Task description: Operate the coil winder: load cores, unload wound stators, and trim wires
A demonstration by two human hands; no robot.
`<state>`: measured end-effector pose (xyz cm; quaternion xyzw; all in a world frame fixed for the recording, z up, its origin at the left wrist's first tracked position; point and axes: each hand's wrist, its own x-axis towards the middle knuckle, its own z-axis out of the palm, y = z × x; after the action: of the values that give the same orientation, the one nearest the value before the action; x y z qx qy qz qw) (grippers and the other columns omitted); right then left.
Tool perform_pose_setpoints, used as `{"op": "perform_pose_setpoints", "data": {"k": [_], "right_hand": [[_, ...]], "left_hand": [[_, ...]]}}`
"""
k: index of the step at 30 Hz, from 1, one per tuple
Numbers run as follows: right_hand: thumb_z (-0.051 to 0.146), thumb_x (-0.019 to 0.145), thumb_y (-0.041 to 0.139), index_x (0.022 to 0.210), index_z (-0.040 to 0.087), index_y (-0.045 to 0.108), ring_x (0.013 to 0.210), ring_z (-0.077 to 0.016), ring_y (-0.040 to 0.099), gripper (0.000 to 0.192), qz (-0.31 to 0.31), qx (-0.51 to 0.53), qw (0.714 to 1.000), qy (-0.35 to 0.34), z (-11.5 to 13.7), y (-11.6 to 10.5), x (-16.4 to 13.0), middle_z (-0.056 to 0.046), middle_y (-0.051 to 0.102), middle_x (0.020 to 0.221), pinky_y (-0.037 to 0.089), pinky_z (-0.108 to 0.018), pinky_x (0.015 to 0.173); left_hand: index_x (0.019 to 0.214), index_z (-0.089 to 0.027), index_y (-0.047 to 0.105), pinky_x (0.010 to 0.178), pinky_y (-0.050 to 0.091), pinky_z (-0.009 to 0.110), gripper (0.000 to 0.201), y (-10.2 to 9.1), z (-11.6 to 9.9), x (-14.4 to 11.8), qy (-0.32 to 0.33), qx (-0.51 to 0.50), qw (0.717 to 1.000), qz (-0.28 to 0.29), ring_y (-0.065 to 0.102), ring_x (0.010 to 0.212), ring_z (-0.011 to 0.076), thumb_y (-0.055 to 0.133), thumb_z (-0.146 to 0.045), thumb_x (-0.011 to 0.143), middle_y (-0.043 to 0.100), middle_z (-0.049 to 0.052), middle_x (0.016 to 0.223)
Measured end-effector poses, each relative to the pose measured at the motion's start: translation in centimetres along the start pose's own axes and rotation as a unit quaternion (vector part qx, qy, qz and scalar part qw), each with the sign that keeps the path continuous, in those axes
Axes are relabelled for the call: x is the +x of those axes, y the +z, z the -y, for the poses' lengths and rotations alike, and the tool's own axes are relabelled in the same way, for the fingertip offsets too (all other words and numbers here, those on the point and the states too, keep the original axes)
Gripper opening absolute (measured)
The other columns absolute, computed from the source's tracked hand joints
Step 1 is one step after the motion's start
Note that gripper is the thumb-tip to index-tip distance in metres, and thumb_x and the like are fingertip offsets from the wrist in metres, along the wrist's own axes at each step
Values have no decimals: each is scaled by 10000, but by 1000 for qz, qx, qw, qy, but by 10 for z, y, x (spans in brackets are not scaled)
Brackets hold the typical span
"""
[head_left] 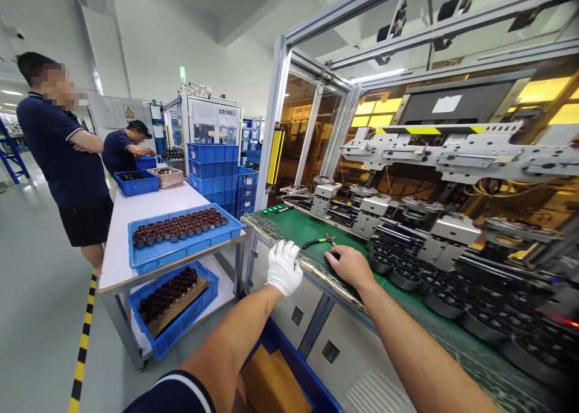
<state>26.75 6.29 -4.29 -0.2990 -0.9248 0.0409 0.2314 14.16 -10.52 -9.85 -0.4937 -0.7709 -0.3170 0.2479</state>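
Mid-frame, gloved left hand point(283, 267) rests flat, fingers loose, on the green bench edge point(312, 262), holding nothing. Bare right hand point(350, 265) lies open by the dark round parts point(402, 277); yellow-handled pliers point(322, 241) just above, probably grabbed next

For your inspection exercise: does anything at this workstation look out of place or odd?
The left hand wears a white glove, while the right hand is bare. Pliers lie loose on the green bench beside the machine's parts. Nothing looks spilled or damaged.
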Motion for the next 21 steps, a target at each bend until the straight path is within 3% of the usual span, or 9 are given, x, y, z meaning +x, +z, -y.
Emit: {"op": "perform_pose_setpoints", "data": {"k": [5, 9, 15, 18, 21], "right_hand": [[325, 916, 547, 937, 170, 741, 1030, -255, 642, 249, -13, 14, 1000, 2, -2, 2, 2, -96, 710, 1078, 472, -330, 882], [339, 912, 554, 891, 176, 734, 994, -250, 645, 244, -27, 28, 999, -5, -3, 4, 2, -88, 716, 1022, 466, -323, 856], [502, 885, 560, 838, 141, 709, 905, -297, 647, 393, -85, 67, 994, -13, -1, 1, 2, -147, 710, 926, 477, -378, 817], [577, 889, 503, 932, 99, 691, 1002, -336, 620, 515, -148, 102, 983, -35, 12, -12, -5, -200, 689, 1041, 459, -433, 923], [664, 906, 441, 947, 119, 670, 1039, -311, 597, 593, -200, 150, 966, -72, 43, -22, -34, -188, 675, 1059, 439, -419, 974]], "left_hand": [[1418, -218, 504, 1222, 258, 534, 684, 4, 6, 0, 7, 7, 1000, 24, 323, 1484, 314, 570, -218, 737, 466, 66, 1546], [1422, -191, 491, 1230, 237, 521, 662, 7, 6, 1, 3, 11, 999, 30, 293, 1495, 308, 559, -232, 765, 451, 83, 1552], [1420, -177, 486, 1236, 220, 491, 628, 1, 3, 2, -1, 7, 999, 52, 275, 1496, 293, 584, -311, 815, 441, 81, 1556], [1430, -181, 478, 1236, 217, 489, 658, -6, 1, 2, -4, 4, 998, 68, 266, 1497, 296, 615, -379, 818, 428, 81, 1566], [1451, -180, 459, 1236, 213, 498, 703, -13, -1, 3, -9, -3, 996, 87, 256, 1501, 308, 632, -451, 826, 404, 96, 1581]]}}
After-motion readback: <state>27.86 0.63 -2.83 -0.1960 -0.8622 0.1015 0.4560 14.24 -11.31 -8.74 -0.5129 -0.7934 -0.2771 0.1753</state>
